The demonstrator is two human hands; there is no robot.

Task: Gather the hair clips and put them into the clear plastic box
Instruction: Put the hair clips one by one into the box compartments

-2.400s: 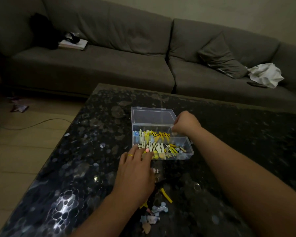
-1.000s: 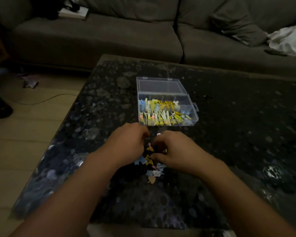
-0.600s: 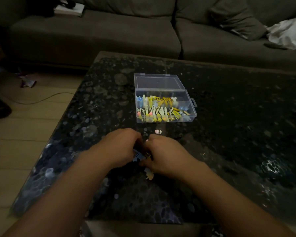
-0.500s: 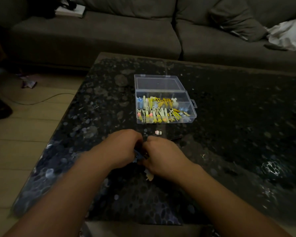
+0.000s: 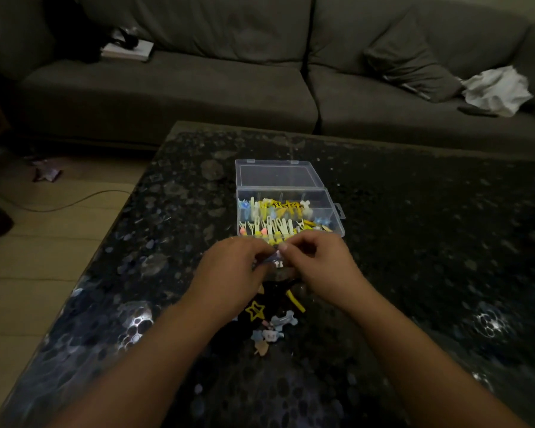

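Hair clip (image 5: 274, 261) pinched between left hand (image 5: 232, 267) and right hand (image 5: 322, 264) fingertips.

On the table (image 5: 414, 242), the clear plastic box (image 5: 288, 211) (lid open behind it) holds hair clips (image 5: 272, 219). Both hands meet just before it; loose clips (image 5: 269, 322) lie nearer, between the forearms. A sofa (image 5: 198, 88) stands behind.

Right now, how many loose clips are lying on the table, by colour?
yellow clips: 2
blue clips: 2
pale clip: 1
tan clip: 1
Total: 6, roughly, as the light is dim. Not counted: one more clip pinched between the left hand and right hand.
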